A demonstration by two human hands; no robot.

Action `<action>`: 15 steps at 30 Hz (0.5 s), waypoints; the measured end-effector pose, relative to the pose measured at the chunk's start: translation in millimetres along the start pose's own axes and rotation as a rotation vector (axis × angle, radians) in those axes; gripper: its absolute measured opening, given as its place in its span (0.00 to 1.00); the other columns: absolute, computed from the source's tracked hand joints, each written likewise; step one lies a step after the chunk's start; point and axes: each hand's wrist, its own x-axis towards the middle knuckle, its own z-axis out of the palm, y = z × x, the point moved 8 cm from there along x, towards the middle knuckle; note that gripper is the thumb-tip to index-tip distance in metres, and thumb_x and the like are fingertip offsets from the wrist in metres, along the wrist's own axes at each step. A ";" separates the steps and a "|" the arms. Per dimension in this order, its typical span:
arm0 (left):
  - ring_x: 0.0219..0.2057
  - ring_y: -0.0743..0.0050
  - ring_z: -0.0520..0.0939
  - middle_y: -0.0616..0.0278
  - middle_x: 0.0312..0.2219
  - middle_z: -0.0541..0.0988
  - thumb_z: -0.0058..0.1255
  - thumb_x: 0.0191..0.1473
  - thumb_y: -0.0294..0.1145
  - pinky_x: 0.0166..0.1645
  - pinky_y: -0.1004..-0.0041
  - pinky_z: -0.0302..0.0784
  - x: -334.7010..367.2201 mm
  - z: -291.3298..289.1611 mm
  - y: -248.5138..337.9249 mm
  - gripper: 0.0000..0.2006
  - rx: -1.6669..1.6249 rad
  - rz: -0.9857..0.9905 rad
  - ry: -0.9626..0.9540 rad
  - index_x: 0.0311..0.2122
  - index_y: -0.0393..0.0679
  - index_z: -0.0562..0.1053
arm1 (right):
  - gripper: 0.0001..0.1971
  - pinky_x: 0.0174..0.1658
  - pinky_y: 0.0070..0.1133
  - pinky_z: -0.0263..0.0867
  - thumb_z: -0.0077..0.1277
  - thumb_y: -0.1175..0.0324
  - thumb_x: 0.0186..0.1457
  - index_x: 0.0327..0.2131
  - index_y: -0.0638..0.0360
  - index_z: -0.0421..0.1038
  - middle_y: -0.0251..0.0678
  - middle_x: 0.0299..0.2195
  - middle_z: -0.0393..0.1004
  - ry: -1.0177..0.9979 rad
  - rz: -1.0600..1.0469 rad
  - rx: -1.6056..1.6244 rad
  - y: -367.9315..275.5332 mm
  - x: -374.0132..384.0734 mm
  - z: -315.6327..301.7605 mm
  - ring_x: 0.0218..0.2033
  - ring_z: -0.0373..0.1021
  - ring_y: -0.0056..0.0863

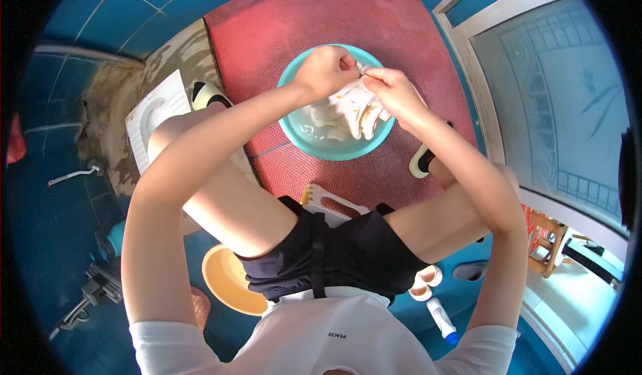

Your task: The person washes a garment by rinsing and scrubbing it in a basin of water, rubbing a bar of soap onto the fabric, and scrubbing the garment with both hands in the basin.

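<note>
Your left hand (326, 68) is curled closed, its fingertips on the upper end of the white cloth (361, 109). Your right hand (396, 94) meets it there, thumb and forefinger pinched on the same end; just how much cloth each grips is hard to tell, since the fingers cover it.

Key relation: the two grips sit just beside each other, and the cloth hangs from between them. Its long axis runs from the fingertips back toward your body, splitting into finger-like folds at the loose end. From your left hand, the bulk lies to the right and nearer you. From your right hand, it lies just to the left, below the pinch. Right hand is the nearer to the main body of it.

Under both hands: the turquoise basin (336, 155), standing on the red mat (418, 50). Cloth is over and within its rim; whether the lowest folds touch what lies beneath, you cannot tell. Glints left of the folds, nearer you than the left hand, look like water.
</note>
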 end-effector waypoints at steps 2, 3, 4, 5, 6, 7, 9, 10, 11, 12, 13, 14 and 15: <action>0.23 0.78 0.74 0.60 0.19 0.74 0.50 0.38 0.27 0.30 0.78 0.70 2.8 1.6 -2.8 0.08 0.044 -0.017 0.001 0.26 0.35 0.71 | 0.12 0.31 0.12 0.60 0.41 0.73 0.49 0.37 0.70 0.65 0.32 0.28 0.69 0.022 -0.005 -0.010 0.5 -0.2 -0.2 0.28 0.65 0.14; 0.23 0.75 0.75 0.58 0.20 0.74 0.50 0.37 0.28 0.30 0.77 0.70 3.5 3.3 -7.6 0.08 -0.026 -0.063 -0.008 0.25 0.35 0.72 | 0.12 0.31 0.13 0.61 0.40 0.73 0.49 0.37 0.70 0.65 0.32 0.28 0.69 0.020 0.001 0.026 0.6 -0.7 0.6 0.28 0.65 0.14; 0.23 0.72 0.75 0.57 0.20 0.75 0.50 0.36 0.29 0.30 0.75 0.71 3.4 4.9 -12.8 0.09 -0.097 -0.107 -0.018 0.25 0.35 0.72 | 0.11 0.32 0.13 0.61 0.40 0.73 0.49 0.36 0.70 0.64 0.33 0.28 0.69 0.020 0.007 0.062 0.7 -1.5 1.5 0.29 0.65 0.15; 0.23 0.72 0.75 0.57 0.20 0.75 0.50 0.36 0.29 0.30 0.75 0.71 3.6 4.3 -13.4 0.09 -0.098 -0.108 -0.015 0.25 0.35 0.72 | 0.11 0.32 0.13 0.61 0.40 0.73 0.49 0.36 0.70 0.64 0.33 0.28 0.69 0.018 0.007 0.060 -2.0 -3.8 2.7 0.29 0.65 0.15; 0.25 0.73 0.75 0.57 0.22 0.75 0.50 0.37 0.29 0.32 0.76 0.70 2.5 8.3 -18.7 0.10 -0.227 -0.168 -0.065 0.27 0.35 0.72 | 0.11 0.32 0.14 0.61 0.40 0.73 0.49 0.35 0.69 0.65 0.33 0.28 0.69 0.031 0.052 0.122 -2.2 -7.1 3.5 0.29 0.65 0.16; 0.26 0.74 0.75 0.58 0.23 0.75 0.51 0.38 0.30 0.33 0.76 0.70 0.9 13.1 -23.1 0.11 -0.355 -0.228 -0.115 0.28 0.34 0.72 | 0.10 0.33 0.14 0.62 0.40 0.73 0.49 0.35 0.69 0.65 0.34 0.29 0.69 0.044 0.097 0.186 -0.6 -9.1 3.6 0.30 0.66 0.17; 0.28 0.75 0.74 0.59 0.25 0.74 0.51 0.39 0.30 0.36 0.77 0.69 -4.8 19.3 -15.6 0.13 -0.381 -0.231 -0.154 0.31 0.33 0.71 | 0.10 0.34 0.15 0.62 0.41 0.73 0.48 0.34 0.67 0.65 0.34 0.29 0.69 0.054 0.135 0.253 8.6 -7.8 -2.6 0.30 0.66 0.18; 0.31 0.77 0.73 0.60 0.28 0.73 0.52 0.40 0.31 0.38 0.78 0.68 -7.0 23.6 -12.0 0.15 -0.404 -0.239 -0.186 0.34 0.32 0.69 | 0.09 0.34 0.16 0.62 0.42 0.73 0.48 0.33 0.66 0.66 0.35 0.29 0.69 0.055 0.170 0.322 14.2 -8.0 -5.1 0.30 0.67 0.19; 0.31 0.77 0.73 0.60 0.28 0.73 0.52 0.40 0.31 0.38 0.78 0.68 -7.7 23.4 -13.0 0.15 -0.403 -0.241 -0.186 0.34 0.32 0.69 | 0.09 0.34 0.16 0.62 0.42 0.73 0.48 0.33 0.66 0.66 0.35 0.29 0.69 0.054 0.170 0.324 14.7 -7.7 -5.5 0.30 0.67 0.19; 0.31 0.75 0.74 0.58 0.28 0.73 0.52 0.39 0.31 0.37 0.78 0.69 -8.1 22.8 -13.3 0.15 -0.407 -0.230 -0.177 0.34 0.32 0.69 | 0.09 0.34 0.16 0.62 0.43 0.73 0.47 0.33 0.66 0.65 0.35 0.29 0.69 0.061 0.186 0.334 16.5 -7.9 -6.3 0.30 0.67 0.20; 0.31 0.74 0.74 0.56 0.29 0.74 0.53 0.38 0.30 0.37 0.77 0.69 -8.5 22.1 -13.7 0.16 -0.411 -0.219 -0.168 0.33 0.32 0.70 | 0.09 0.35 0.16 0.62 0.44 0.73 0.46 0.33 0.65 0.65 0.35 0.30 0.69 0.067 0.201 0.343 18.2 -8.2 -6.5 0.30 0.67 0.20; 0.31 0.74 0.74 0.56 0.29 0.74 0.53 0.38 0.30 0.37 0.77 0.69 -8.2 21.4 -15.8 0.16 -0.411 -0.222 -0.167 0.33 0.32 0.70 | 0.09 0.35 0.16 0.62 0.44 0.73 0.46 0.33 0.65 0.65 0.35 0.30 0.69 0.064 0.203 0.344 17.8 -8.5 -5.4 0.30 0.67 0.20; 0.31 0.74 0.74 0.56 0.29 0.74 0.52 0.39 0.29 0.37 0.77 0.69 -6.3 21.2 -10.5 0.15 -0.342 -0.126 -0.202 0.33 0.31 0.70 | 0.09 0.35 0.16 0.62 0.44 0.73 0.46 0.33 0.65 0.66 0.34 0.30 0.69 0.064 0.208 0.323 17.0 -9.2 -4.1 0.30 0.67 0.20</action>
